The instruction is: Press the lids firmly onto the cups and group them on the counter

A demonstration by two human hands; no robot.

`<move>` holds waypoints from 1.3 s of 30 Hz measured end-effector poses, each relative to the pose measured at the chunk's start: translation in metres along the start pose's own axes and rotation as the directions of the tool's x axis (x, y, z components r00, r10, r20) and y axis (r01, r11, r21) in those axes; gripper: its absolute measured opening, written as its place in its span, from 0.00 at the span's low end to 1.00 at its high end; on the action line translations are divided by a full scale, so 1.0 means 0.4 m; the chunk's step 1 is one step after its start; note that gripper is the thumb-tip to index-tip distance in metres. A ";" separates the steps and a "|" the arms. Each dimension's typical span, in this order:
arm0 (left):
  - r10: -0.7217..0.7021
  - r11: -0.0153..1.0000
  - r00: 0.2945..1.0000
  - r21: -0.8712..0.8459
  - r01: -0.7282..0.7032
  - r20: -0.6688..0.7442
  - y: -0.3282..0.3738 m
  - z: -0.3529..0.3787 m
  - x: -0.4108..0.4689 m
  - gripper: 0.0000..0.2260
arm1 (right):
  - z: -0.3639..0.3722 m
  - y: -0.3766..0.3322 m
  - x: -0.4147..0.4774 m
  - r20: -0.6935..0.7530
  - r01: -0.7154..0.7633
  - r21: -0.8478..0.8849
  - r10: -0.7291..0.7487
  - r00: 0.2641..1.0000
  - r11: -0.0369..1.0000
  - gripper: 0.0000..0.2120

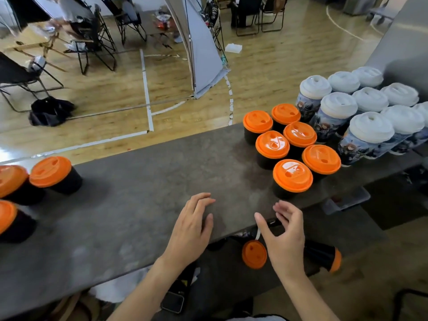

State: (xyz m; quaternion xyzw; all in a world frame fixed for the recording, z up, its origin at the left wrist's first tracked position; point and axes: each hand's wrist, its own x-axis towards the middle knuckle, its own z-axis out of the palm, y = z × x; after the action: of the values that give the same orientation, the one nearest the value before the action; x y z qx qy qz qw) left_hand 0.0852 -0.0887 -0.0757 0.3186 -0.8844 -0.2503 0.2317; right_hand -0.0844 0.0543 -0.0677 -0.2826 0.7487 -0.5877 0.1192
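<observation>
Six black cups with orange lids (pixel 300 134) stand bunched together, lids seated, at the right end of the grey counter (pixel 150 181), just beside printed cups with white lids (pixel 370 128). Three more orange-lidded cups (pixel 51 172) stand well apart at the left edge. The left hand (pixel 190 230) and right hand (pixel 286 237) are over the counter's near edge, fingers spread and relaxed, holding nothing.

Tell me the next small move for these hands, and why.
Probably reach the left hand to the nearest orange-lidded cup on the left and carry it to the group of six. Both hands are empty, the right hand too, and three such cups stand apart at the left end of the counter.
</observation>
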 end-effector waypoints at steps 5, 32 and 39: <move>-0.048 0.999 0.994 0.017 0.050 -0.099 -0.072 -0.083 -0.053 0.13 | 0.152 -0.073 -0.031 0.196 0.091 -0.010 -0.087 0.977 0.996 0.25; -0.448 0.491 0.850 0.719 0.492 -0.276 -0.457 -0.583 0.105 0.34 | 0.751 -0.192 0.000 0.673 0.336 0.051 -0.281 0.685 0.940 0.33; -0.258 0.958 0.954 0.085 0.273 -0.155 -0.347 -0.467 0.094 0.33 | 0.713 -0.208 0.031 0.686 0.057 0.190 -0.174 0.707 0.980 0.41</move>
State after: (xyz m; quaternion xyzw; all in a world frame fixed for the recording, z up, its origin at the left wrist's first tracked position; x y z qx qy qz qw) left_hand 0.2278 -0.2628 -0.0048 0.4636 -0.8265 -0.2089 0.2413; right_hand 0.0748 -0.1970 -0.0672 -0.5198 0.5811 -0.4995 0.3776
